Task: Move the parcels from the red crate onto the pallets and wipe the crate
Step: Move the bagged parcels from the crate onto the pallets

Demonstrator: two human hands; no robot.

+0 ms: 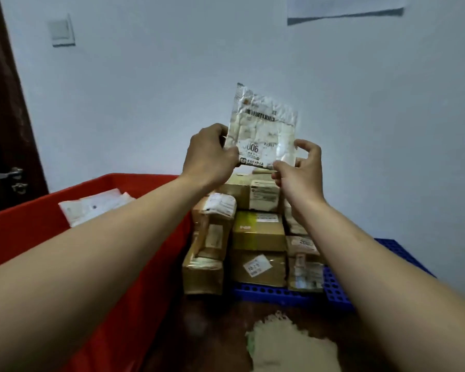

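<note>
Both hands hold 1 flat white parcel [263,124] up in front of the far wall, above the stack of boxes. The left hand [210,154] grips the parcel's lower left edge, fingers curled round it. The right hand [301,170] pinches the lower right corner between thumb and fingertips, the other fingers loosely bent. The parcel stands nearly upright, tilted a little to the right, with a barcode label and a printed "900" facing the camera.

Below it, brown cardboard boxes [258,232] are stacked in several layers on a blue pallet [274,294], which lies on the floor against the far wall. The stack touches the right wall of the red crate [24,232], which fills the left side. Inside the crate, at its far end, lie a few white parcels [91,208].

A beige cloth [285,342] lies on the dark floor, near, just in front of the pallet. At far left is a dark door [3,130] with a metal handle [8,173]; a light switch [61,30] sits on the wall.
</note>
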